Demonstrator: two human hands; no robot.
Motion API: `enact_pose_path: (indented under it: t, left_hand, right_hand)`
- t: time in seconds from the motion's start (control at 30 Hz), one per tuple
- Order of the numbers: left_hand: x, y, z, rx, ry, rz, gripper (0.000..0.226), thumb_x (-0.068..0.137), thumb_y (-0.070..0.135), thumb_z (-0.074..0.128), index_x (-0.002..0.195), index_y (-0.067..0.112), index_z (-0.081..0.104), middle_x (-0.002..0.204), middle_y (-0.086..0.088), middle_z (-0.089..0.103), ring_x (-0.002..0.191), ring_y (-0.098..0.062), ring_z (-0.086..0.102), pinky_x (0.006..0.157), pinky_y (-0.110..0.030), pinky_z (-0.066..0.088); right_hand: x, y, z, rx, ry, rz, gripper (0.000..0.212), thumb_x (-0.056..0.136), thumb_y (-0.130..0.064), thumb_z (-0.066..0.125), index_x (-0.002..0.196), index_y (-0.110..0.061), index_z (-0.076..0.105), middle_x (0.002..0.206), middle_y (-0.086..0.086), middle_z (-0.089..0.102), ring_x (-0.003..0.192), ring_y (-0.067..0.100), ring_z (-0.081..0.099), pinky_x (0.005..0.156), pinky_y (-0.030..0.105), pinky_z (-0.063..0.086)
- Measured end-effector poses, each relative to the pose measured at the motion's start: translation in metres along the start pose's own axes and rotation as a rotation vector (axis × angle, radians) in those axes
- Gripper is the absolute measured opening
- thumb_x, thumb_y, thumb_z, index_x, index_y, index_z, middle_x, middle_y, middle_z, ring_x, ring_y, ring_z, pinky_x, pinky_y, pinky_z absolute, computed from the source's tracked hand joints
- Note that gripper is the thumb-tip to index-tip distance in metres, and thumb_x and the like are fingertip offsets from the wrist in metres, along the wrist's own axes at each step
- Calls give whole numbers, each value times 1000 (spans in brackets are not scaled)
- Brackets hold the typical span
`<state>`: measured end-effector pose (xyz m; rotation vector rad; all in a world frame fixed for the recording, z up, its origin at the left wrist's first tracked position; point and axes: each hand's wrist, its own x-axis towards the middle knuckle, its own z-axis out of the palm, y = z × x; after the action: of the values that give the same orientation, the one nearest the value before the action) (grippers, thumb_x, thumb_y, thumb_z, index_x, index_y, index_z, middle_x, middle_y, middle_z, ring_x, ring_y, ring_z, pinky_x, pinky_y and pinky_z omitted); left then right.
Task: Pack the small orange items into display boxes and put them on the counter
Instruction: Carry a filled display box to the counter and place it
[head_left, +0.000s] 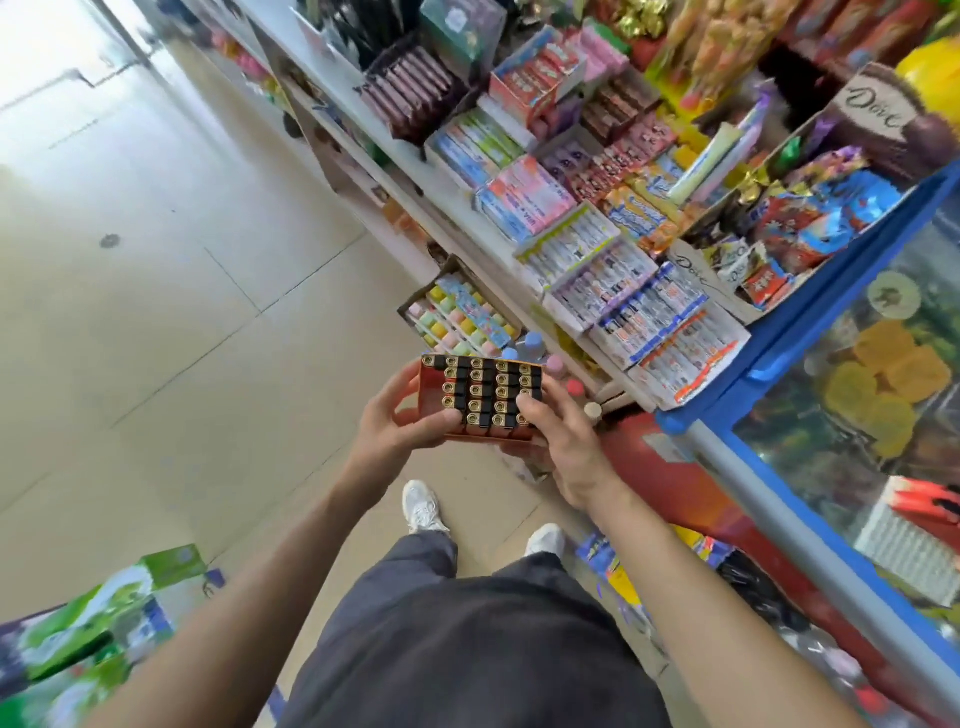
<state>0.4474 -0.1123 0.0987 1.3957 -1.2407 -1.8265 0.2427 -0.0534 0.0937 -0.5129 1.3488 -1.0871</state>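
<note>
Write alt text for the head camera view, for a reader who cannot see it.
The left hand and right hand hold a display box full of small orange items, their black and gold tops in rows. The person stands on a tiled floor beside a blue-edged counter and many boxes of sweets.

On the pale worktop (340, 98), packed edge to edge: a tray of brown chocolate bars (410, 93), a red-and-white carton (537, 78), pastel gum packs (475, 148), pink-and-blue packs (524, 205), then white trays of small sticks (602, 283) in rows toward the near end. Behind these, a Dove carton (878, 117) heaped with mixed wrapped sweets. Down on the beige tiled floor (156, 312): green-and-white packs (98, 618) at the lower left, white shoes (423, 506) near the middle.
</note>
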Motion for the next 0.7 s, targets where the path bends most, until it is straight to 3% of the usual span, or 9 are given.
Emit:
enact_pose_path:
  t: [0.07,0.2,0.33,0.43,0.53,0.63,0.7]
  left_hand:
    - [12,8,-38,1,6,-1,87,61,48,84,140,31,54,129,2,65,108,-21,70,76,-37,61]
    - [42,30,-99,-9,27,-7,82,61,49,85,137,37,57,129,5,64,106,-25,70,79,-42,61]
    - [77,52,-139,-37,72,-4,76,60,47,87,131,39,61,126,2,64,104,-30,70,79,-48,60]
    - [107,65,-165,-10,89,-5,79,60,48,88,133,37,59,129,1,62,103,-28,71,82,-50,61]
    - [142,81,-189,3,123,4,77,62,49,87,132,38,58,127,3,63,103,-26,71,82,-46,61]
    - [178,104,-212,-13,166,-1,76,62,48,86,132,38,58,123,8,65,104,-22,71,78,-37,61]
    - [198,120,-229,-28,190,4,78,63,47,85,135,36,57,125,7,65,104,-21,71,80,-40,62]
  right_hand:
    - [17,-2,34,-2,-15,28,37,89,-35,63,125,-25,62,122,10,68,113,37,65,85,53,56]
    - [55,-17,92,-15,-34,69,45,86,-40,65,128,-24,61,125,14,67,108,30,66,81,41,55]
    - [102,-40,129,-16,-44,83,46,84,-39,67,127,-23,62,125,16,66,109,31,64,89,46,53]
    - [143,-55,150,-22,-43,66,38,85,-35,67,122,-26,65,122,15,67,107,31,67,85,42,57]
    - [191,-68,171,-38,-58,23,41,87,-34,66,127,-25,62,122,12,68,107,30,68,82,38,58]
    - [237,-88,196,-60,-84,-4,38,93,-31,64,131,-27,59,120,9,69,108,29,68,88,45,58]
    - [264,-104,213,-66,-107,-24,35,95,-29,63,130,-29,59,119,6,70,108,29,68,90,49,56]
